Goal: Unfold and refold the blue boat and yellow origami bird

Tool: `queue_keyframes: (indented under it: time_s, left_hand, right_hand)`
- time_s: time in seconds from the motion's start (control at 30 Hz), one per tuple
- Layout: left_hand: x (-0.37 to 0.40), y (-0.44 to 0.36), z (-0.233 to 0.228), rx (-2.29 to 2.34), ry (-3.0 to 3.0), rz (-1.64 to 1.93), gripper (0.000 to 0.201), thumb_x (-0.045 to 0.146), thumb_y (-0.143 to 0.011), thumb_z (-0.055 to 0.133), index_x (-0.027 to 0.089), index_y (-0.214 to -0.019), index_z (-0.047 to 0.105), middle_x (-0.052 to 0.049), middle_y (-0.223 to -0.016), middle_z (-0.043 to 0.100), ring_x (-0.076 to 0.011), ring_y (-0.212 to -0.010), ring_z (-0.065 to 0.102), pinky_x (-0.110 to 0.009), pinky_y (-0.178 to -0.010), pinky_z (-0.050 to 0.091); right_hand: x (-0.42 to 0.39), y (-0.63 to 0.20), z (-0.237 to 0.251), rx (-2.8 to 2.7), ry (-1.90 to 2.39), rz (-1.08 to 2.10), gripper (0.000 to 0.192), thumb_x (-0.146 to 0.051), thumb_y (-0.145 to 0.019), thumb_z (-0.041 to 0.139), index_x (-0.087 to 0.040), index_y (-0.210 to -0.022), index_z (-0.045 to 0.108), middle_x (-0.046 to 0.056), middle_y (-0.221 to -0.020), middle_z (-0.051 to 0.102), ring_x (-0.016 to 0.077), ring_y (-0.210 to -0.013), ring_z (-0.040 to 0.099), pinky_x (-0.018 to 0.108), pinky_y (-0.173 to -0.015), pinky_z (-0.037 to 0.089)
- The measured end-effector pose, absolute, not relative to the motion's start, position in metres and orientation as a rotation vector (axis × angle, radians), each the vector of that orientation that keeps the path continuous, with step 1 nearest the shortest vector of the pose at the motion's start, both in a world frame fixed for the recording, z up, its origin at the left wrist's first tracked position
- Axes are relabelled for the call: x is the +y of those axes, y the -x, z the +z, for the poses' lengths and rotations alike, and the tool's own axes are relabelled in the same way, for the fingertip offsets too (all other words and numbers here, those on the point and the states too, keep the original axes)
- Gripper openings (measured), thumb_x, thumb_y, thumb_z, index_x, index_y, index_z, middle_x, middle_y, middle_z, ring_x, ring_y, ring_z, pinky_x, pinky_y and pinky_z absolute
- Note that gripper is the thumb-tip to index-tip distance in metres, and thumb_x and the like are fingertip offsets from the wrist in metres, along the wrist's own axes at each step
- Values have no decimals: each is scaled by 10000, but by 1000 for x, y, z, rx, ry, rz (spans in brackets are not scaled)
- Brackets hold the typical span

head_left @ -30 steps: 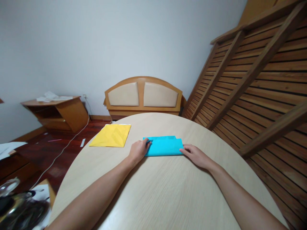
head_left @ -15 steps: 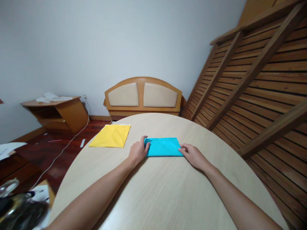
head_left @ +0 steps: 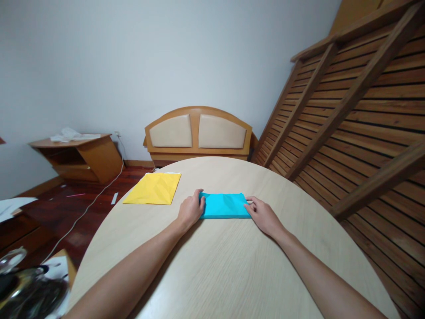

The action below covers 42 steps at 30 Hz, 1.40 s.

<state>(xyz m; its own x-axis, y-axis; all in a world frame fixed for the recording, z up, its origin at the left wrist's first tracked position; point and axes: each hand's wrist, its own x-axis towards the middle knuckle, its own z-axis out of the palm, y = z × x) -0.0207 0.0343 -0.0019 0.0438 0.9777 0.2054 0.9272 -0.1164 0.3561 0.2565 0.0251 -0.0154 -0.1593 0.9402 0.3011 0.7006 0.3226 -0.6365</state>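
1. Head view: a round, pale wood-grain table (head_left: 232,266) fills the near half of the scene, its far edge curving toward a white wall (head_left: 149,57).
2. A folded blue paper (head_left: 224,205) lies flat on the far middle of the table.
3. The left hand (head_left: 190,211) rests at the paper's left end, fingers curled together over that edge and touching it.
4. The right hand (head_left: 263,215) presses on the paper's right end, fingers close together and laid flat on the edge; whether either hand pinches the sheet cannot be told.
5. A creased yellow paper (head_left: 154,188) lies on the table to the far left, well apart from the blue one.
6. Beyond the table stands a wooden headboard (head_left: 198,131) with two cream pads, against the wall.
7. A slatted wooden frame (head_left: 358,110) leans along the right side.
8. At far left a low wooden stand (head_left: 79,157) sits on dark red floor (head_left: 66,212), with a white cable (head_left: 84,210) trailing across it.
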Motion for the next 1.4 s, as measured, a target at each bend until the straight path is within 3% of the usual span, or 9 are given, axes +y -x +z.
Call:
queue_keyframes:
  time_s: [0.1, 0.23, 0.53, 0.63, 0.77, 0.9, 1.03, 1.27, 1.4]
  left_hand:
    - [32, 20, 1, 1926, -2251, 789, 436, 295, -985, 403, 188, -1408, 420, -154, -1206, 667, -286, -1034, 663, -390, -854, 497]
    - [23, 14, 4, 1658, -2594, 1027, 428, 208, -945, 450, 194, -1373, 462, -118, -1526, 403, -269, -1373, 410, -425, -1105, 365]
    - [6, -4, -10, 1307, -2656, 454, 486, 345, -1033, 305, 176, -1481, 393, -121, -1590, 301, -276, -1478, 253, -499, -1182, 266]
    - [8, -3, -11, 1316, -2619, 410, 500, 347, -1034, 292, 158, -1489, 380, -132, -1578, 320, -276, -1476, 256, -511, -1184, 255]
    - [9, -4, -12, 1300, -2631, 381, 486, 329, -1031, 298, 164, -1475, 403, -130, -1566, 346, -277, -1473, 266, -526, -1185, 241]
    - [7, -5, -11, 1281, -2646, 352, 485, 313, -1030, 284, 170, -1478, 399, -113, -1583, 313, -271, -1478, 252, -500, -1192, 234]
    - [7, -6, -13, 1340, -2637, 326, 504, 325, -1027, 283, 154, -1491, 375, -121, -1587, 297, -275, -1483, 235, -489, -1196, 216]
    - [8, -8, -15, 1684, -2544, 254, 591, 392, -1007, 307, 85, -1511, 329, -186, -1597, 231, -352, -1485, 185, -519, -1186, 195]
    - [5, -10, -13, 1833, -2470, 199, 637, 440, -999, 305, 67, -1516, 312, -205, -1595, 217, -375, -1480, 182, -536, -1176, 201]
  right_hand:
    - [27, -256, -17, -1949, 1454, 416, 357, -418, -921, 461, -178, -1127, 626, 6, -655, 615, 220, -682, 605, 308, -612, 407]
    - [28, -257, -19, -1984, 1476, 368, 354, -398, -925, 457, -170, -1134, 630, 25, -700, 641, 229, -714, 610, 317, -639, 408]
    - [26, -256, -15, -2024, 1595, 216, 327, -361, -944, 441, -184, -1152, 621, 61, -784, 682, 256, -803, 622, 343, -697, 427]
    - [20, -249, -6, -2051, 1612, -13, 337, -327, -948, 448, -195, -1212, 610, 113, -986, 700, 288, -942, 614, 396, -806, 439]
    - [2, -222, 3, -2186, 1430, -70, 409, -346, -976, 423, -218, -1337, 568, 137, -1352, 579, 319, -1231, 514, 468, -1005, 393]
    - [-14, -198, -3, -2497, 1226, 252, 634, -503, -985, 411, -206, -1537, 318, 92, -1592, 322, 274, -1464, 275, 468, -1195, 195]
    - [-15, -200, -10, -2607, 1245, 460, 744, -631, -973, 334, -213, -1572, 191, 89, -1631, 166, 282, -1507, 138, 501, -1218, 94]
    - [-7, -213, -8, -2599, 1440, 420, 772, -719, -926, 335, -266, -1549, 277, 68, -1626, 177, 331, -1503, 101, 546, -1206, 125]
    - [-8, -216, -4, -2548, 1608, 260, 738, -669, -956, 322, -209, -1533, 327, 98, -1606, 246, 348, -1492, 155, 590, -1190, 148]
